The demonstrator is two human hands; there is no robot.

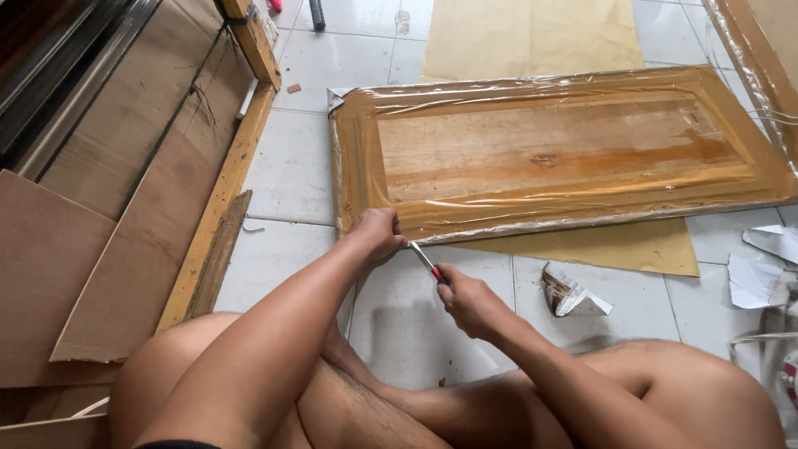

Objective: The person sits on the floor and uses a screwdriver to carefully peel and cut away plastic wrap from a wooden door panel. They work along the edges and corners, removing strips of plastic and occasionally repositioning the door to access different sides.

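A wooden door panel [549,150] wrapped in clear plastic film lies flat on the tiled floor in front of me. My left hand [376,234] grips the film at the panel's near edge, close to its left corner. My right hand [467,301] holds a small red-handled cutter [425,260], whose tip points at the panel's near edge right beside my left hand. My bare knees fill the bottom of the view.
Brown paper sheet [632,248] lies under the panel. Crumpled paper scrap [572,295] and torn white pieces [761,266] sit at the right. A wooden frame with plywood boards [166,208] lies along the left. Another wrapped panel edge [761,58] stands at the top right.
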